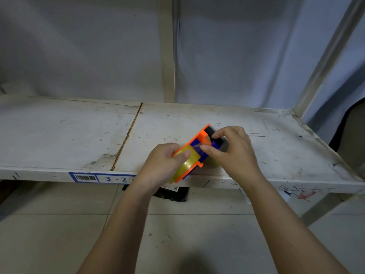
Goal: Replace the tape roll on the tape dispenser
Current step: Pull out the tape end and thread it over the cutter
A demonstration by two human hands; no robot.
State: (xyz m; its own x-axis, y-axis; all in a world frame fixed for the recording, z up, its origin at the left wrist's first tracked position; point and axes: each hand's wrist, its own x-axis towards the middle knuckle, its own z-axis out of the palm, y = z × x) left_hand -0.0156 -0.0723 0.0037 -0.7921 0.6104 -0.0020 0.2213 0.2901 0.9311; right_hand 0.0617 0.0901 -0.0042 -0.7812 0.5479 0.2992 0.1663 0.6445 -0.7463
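An orange and blue tape dispenser (199, 137) is held over the front edge of a white shelf (59, 135). A yellowish clear tape roll (187, 165) sits in its near end. My left hand (164, 163) grips the dispenser around the roll, thumb pressed on the tape. My right hand (233, 149) pinches the loose tape strip at the dispenser's middle, thumb and forefinger closed near the orange roller, and covers the dispenser's right side. Another dull, roll-like object (212, 162) lies on the shelf partly hidden under my right hand.
The shelf's front lip carries a barcode label (102, 177) reading 3-2. A seam (127, 135) crosses the shelf left of the hands. Metal uprights stand behind (166, 56) and at the right (331, 54). A dark bag (171, 192) lies below on the tiled floor.
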